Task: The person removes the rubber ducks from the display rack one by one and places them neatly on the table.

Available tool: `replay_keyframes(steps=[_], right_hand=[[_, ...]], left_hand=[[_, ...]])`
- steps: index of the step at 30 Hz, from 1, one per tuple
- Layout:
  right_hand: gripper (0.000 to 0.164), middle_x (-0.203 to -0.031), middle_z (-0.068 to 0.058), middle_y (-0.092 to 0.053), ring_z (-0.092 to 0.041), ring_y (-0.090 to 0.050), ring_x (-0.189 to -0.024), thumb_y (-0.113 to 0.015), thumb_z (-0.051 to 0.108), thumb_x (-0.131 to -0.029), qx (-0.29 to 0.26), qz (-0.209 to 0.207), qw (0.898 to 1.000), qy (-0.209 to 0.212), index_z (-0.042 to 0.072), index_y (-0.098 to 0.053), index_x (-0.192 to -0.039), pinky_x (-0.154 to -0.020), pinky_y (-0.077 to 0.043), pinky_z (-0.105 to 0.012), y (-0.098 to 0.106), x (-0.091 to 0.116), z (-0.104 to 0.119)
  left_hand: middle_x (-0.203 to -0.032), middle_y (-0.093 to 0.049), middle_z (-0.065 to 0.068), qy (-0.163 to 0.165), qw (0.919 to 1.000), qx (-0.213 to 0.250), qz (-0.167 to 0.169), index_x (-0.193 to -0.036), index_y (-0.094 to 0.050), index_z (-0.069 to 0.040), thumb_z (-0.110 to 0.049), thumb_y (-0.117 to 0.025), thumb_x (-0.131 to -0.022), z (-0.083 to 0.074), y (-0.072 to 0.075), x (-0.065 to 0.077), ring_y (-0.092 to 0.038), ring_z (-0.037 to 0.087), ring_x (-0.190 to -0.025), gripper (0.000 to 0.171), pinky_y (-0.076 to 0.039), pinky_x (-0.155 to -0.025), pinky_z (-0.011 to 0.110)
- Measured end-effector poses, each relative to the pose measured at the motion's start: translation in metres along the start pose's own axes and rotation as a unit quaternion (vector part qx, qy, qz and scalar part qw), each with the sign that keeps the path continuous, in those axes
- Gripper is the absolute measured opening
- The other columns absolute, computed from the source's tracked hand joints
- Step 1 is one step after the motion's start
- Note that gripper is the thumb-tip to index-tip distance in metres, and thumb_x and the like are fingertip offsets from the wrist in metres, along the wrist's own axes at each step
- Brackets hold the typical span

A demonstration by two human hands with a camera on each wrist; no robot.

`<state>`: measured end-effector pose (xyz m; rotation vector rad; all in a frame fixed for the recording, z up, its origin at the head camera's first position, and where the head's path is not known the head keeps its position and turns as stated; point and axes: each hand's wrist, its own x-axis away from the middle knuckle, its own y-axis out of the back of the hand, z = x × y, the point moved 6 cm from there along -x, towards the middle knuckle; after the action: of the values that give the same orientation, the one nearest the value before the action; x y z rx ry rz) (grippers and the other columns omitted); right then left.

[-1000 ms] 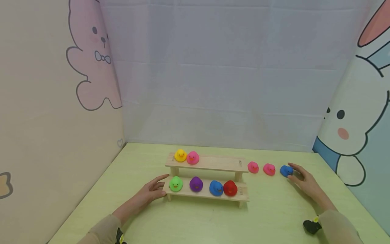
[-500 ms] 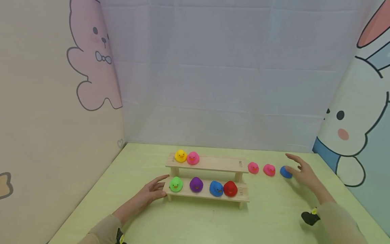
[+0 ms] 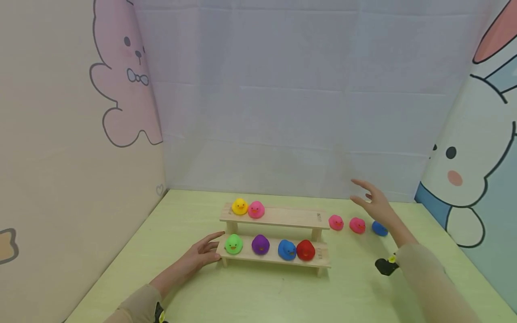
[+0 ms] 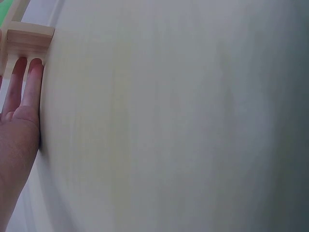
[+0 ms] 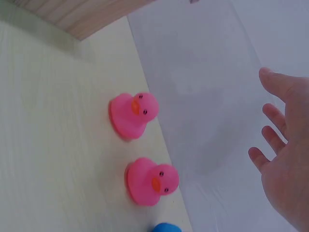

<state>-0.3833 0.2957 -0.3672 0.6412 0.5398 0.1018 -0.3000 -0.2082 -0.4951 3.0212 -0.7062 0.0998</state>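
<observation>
In the head view my left hand touches the left end of a two-tier wooden rack, thumb toward its front edge and index finger toward the back. The left wrist view shows straight fingers by a rack leg. My right hand, fingers spread and holding nothing, hovers above the loose ducks. Below it on the table sit two pink rubber ducks and a blue rubber duck. Yellow and pink ducks stand on the upper shelf. Green, purple, blue and red ducks occupy the lower one.
The pale green table reaches back to a hanging white cloth. Side walls carry a printed pink bear at left and a white rabbit at right.
My right hand has let go of the blue duck on the table, risen and moved left above the loose ducks. My left hand and the rack have stayed in place.
</observation>
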Motion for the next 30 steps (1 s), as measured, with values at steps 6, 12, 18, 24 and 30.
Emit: replay_keyframes(steps=[6, 12, 18, 24, 30], right_hand=[[0.054, -0.147, -0.025, -0.035, -0.047, -0.027, -0.135, -0.063, 0.009, -0.096, -0.018, 0.001, 0.999, 0.032, -0.001, -0.041, -0.145, -0.103, -0.027, -0.066, -0.019, -0.019, 0.03], [0.054, -0.148, -0.02, -0.038, -0.043, -0.03, -0.134, -0.063, 0.008, -0.096, -0.041, 0.001, 0.998, 0.048, 0.002, -0.042, -0.145, -0.104, -0.03, -0.062, -0.043, -0.036, 0.055], [0.052, -0.148, -0.015, -0.039, -0.039, -0.031, -0.135, -0.063, 0.01, -0.096, -0.078, 0.009, 0.995, 0.054, 0.005, -0.044, -0.145, -0.106, -0.031, -0.058, -0.073, -0.047, 0.082], [0.05, -0.146, -0.02, -0.04, -0.041, -0.032, -0.135, -0.062, 0.006, -0.096, -0.128, 0.013, 0.99, 0.058, -0.002, -0.045, -0.142, -0.106, -0.031, -0.058, -0.097, -0.052, 0.117], [0.051, -0.144, -0.024, -0.041, -0.044, -0.032, -0.134, -0.062, 0.0, -0.094, -0.179, 0.025, 0.982, 0.046, -0.008, -0.044, -0.14, -0.106, -0.031, -0.058, -0.114, -0.049, 0.152]], left_hand=[[-0.143, -0.044, 0.02, 0.001, 1.0, 0.003, 0.001, -0.155, -0.026, -0.013, -0.011, -0.06, -0.097, 0.0, 0.0, -0.001, -0.046, 0.03, -0.127, 0.066, -0.039, -0.103, 0.039], [-0.143, -0.043, 0.02, -0.001, 1.0, 0.0, 0.001, -0.155, -0.027, -0.013, -0.011, -0.059, -0.098, 0.001, 0.001, 0.0, -0.046, 0.03, -0.128, 0.066, -0.04, -0.103, 0.04], [-0.143, -0.043, 0.02, 0.001, 1.0, -0.002, -0.002, -0.154, -0.028, -0.014, -0.012, -0.06, -0.098, 0.001, 0.001, 0.001, -0.045, 0.03, -0.128, 0.065, -0.039, -0.104, 0.041], [-0.143, -0.043, 0.02, 0.001, 1.0, -0.003, -0.002, -0.154, -0.028, -0.015, -0.011, -0.059, -0.098, 0.001, 0.0, 0.002, -0.045, 0.03, -0.129, 0.065, -0.038, -0.104, 0.041], [-0.143, -0.044, 0.019, 0.001, 1.0, -0.007, -0.001, -0.155, -0.028, -0.016, -0.012, -0.058, -0.098, 0.0, 0.0, 0.002, -0.045, 0.029, -0.128, 0.064, -0.038, -0.105, 0.041]])
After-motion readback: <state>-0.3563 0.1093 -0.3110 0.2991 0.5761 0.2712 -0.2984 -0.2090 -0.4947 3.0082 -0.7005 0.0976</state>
